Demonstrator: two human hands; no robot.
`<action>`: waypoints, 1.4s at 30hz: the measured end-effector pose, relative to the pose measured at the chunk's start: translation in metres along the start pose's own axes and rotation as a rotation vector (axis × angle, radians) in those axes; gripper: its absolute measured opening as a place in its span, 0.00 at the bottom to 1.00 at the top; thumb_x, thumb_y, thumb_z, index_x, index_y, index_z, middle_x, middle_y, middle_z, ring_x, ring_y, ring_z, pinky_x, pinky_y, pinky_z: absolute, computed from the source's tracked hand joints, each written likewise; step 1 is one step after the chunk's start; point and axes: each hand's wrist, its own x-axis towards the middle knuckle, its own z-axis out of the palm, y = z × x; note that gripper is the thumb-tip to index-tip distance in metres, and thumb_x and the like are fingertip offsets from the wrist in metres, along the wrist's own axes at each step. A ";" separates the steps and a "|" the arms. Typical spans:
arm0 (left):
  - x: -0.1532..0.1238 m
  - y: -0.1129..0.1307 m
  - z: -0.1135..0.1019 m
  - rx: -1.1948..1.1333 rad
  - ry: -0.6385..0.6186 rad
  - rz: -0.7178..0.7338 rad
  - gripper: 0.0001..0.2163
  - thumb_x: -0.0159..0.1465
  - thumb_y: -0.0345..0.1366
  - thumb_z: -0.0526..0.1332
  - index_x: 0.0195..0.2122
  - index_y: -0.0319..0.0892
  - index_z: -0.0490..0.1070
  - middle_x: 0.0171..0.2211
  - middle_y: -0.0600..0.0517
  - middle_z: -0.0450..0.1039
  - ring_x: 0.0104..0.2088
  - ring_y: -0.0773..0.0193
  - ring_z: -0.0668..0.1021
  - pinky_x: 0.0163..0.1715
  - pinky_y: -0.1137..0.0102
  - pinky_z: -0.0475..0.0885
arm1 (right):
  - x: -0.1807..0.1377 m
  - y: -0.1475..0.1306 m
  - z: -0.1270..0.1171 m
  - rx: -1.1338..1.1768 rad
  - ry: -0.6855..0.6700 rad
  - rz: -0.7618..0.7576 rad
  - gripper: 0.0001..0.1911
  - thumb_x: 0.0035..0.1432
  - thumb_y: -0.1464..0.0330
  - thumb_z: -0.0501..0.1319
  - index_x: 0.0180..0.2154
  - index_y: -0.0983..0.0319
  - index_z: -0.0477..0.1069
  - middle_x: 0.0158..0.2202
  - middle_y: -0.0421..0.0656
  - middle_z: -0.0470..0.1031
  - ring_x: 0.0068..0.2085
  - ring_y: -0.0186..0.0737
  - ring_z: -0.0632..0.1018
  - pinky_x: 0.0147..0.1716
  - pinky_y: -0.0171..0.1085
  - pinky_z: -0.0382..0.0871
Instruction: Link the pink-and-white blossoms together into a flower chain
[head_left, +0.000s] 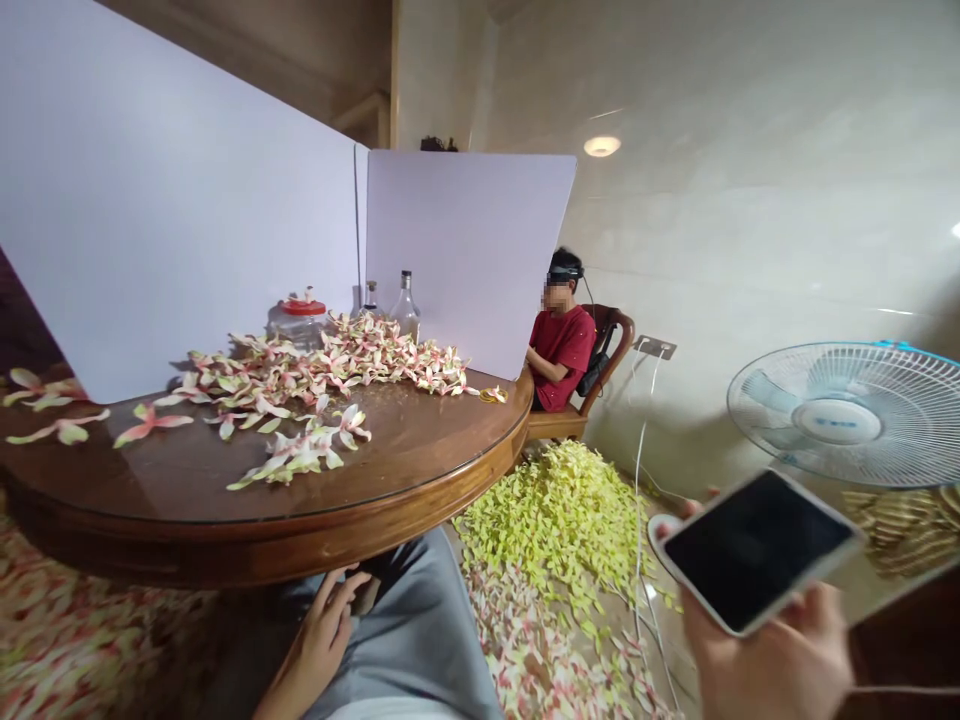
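Observation:
My right hand (772, 640) grips a white-framed smartphone (761, 550) with a dark screen, raised at the lower right. A white round piece (661, 530) shows at the phone's left edge, partly hidden. Over my grey-trousered lap (420, 620), below the table's rim, my left hand (326, 625) rests with loosely bent fingers, slightly apart, and nothing visible in it. Nearest above it is the round wooden table (420, 490). A small cluster of pink and pale green artificial flowers (311, 450) lies near its front, and a larger heap of such flowers (322, 365) spreads behind.
White panels (465, 260) stand along the table's back, by a red-lidded jar (302, 310) and glass bottles (406, 305). A person in red (562, 345) sits beyond. Yellow-green petals (562, 520) cover the floor. White cables (639, 500) hang near a fan (836, 420).

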 end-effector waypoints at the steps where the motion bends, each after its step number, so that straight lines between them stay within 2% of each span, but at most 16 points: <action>1: 0.000 0.000 0.000 0.004 0.003 -0.008 0.19 0.67 0.28 0.51 0.52 0.45 0.77 0.50 0.43 0.78 0.42 0.58 0.86 0.45 0.66 0.83 | -0.001 0.015 0.010 0.053 0.021 0.032 0.22 0.64 0.53 0.60 0.59 0.43 0.74 0.62 0.43 0.75 0.63 0.58 0.75 0.59 0.65 0.71; 3: 0.001 -0.001 -0.002 0.007 -0.004 -0.020 0.19 0.67 0.28 0.50 0.52 0.44 0.76 0.50 0.43 0.77 0.41 0.59 0.86 0.44 0.66 0.83 | -0.008 0.044 0.029 0.185 0.020 0.188 0.24 0.65 0.57 0.59 0.61 0.47 0.72 0.58 0.43 0.79 0.57 0.59 0.80 0.55 0.70 0.73; 5: 0.001 -0.001 -0.005 0.009 -0.029 -0.027 0.19 0.67 0.28 0.51 0.53 0.44 0.75 0.52 0.42 0.75 0.44 0.58 0.85 0.46 0.65 0.83 | -0.021 0.067 0.044 0.274 -0.044 0.323 0.24 0.65 0.60 0.58 0.62 0.48 0.71 0.54 0.43 0.82 0.50 0.57 0.84 0.49 0.67 0.78; 8: 0.002 -0.001 -0.010 0.011 -0.080 -0.030 0.19 0.67 0.29 0.52 0.56 0.44 0.72 0.54 0.41 0.73 0.47 0.57 0.83 0.48 0.62 0.82 | -0.040 0.086 0.055 0.305 -0.155 0.434 0.22 0.63 0.59 0.62 0.59 0.50 0.74 0.51 0.44 0.84 0.46 0.55 0.86 0.47 0.61 0.80; 14: 0.008 -0.005 -0.011 -0.005 -0.115 -0.011 0.17 0.67 0.33 0.50 0.54 0.40 0.72 0.40 0.45 0.74 0.37 0.58 0.79 0.45 0.58 0.80 | -0.057 0.087 0.060 0.250 -0.459 0.639 0.24 0.62 0.53 0.64 0.55 0.55 0.77 0.53 0.50 0.82 0.47 0.61 0.85 0.41 0.59 0.81; 18: 0.009 -0.007 -0.009 -0.022 -0.101 -0.023 0.16 0.69 0.36 0.52 0.53 0.38 0.71 0.38 0.47 0.72 0.38 0.59 0.78 0.45 0.57 0.77 | -0.063 0.084 0.068 0.205 -0.502 0.722 0.22 0.63 0.54 0.63 0.55 0.56 0.76 0.51 0.49 0.83 0.46 0.58 0.85 0.43 0.56 0.81; 22: 0.007 -0.005 -0.010 -0.024 -0.100 -0.043 0.15 0.69 0.36 0.53 0.54 0.39 0.70 0.39 0.48 0.72 0.39 0.59 0.77 0.46 0.57 0.76 | -0.070 0.086 0.075 0.182 -0.508 0.752 0.24 0.65 0.53 0.60 0.59 0.56 0.73 0.50 0.49 0.83 0.43 0.54 0.86 0.38 0.52 0.82; 25: 0.007 -0.003 -0.012 -0.010 -0.102 -0.058 0.17 0.69 0.34 0.51 0.55 0.38 0.70 0.40 0.46 0.72 0.39 0.58 0.77 0.45 0.58 0.76 | -0.072 0.088 0.077 0.208 -0.540 0.773 0.24 0.66 0.53 0.59 0.58 0.58 0.74 0.52 0.50 0.83 0.42 0.55 0.86 0.35 0.52 0.82; 35: 0.009 0.000 -0.013 0.032 -0.086 -0.045 0.18 0.67 0.35 0.51 0.56 0.40 0.69 0.39 0.47 0.72 0.38 0.58 0.77 0.45 0.60 0.77 | -0.065 0.089 0.072 0.229 -0.554 0.821 0.24 0.64 0.53 0.61 0.55 0.58 0.76 0.52 0.49 0.83 0.45 0.56 0.85 0.39 0.54 0.82; 39: 0.010 -0.001 -0.013 0.042 -0.078 -0.014 0.18 0.66 0.36 0.52 0.54 0.39 0.70 0.39 0.46 0.73 0.36 0.58 0.79 0.42 0.61 0.79 | -0.060 0.094 0.071 0.244 -0.489 0.800 0.22 0.64 0.55 0.60 0.54 0.58 0.76 0.51 0.49 0.83 0.43 0.54 0.86 0.37 0.52 0.82; 42: 0.012 0.001 -0.015 0.038 -0.052 -0.003 0.17 0.67 0.35 0.53 0.56 0.42 0.69 0.44 0.45 0.74 0.37 0.59 0.81 0.43 0.61 0.80 | -0.044 0.088 0.069 0.197 -0.417 0.709 0.21 0.66 0.58 0.57 0.56 0.59 0.75 0.49 0.50 0.84 0.40 0.52 0.86 0.35 0.51 0.83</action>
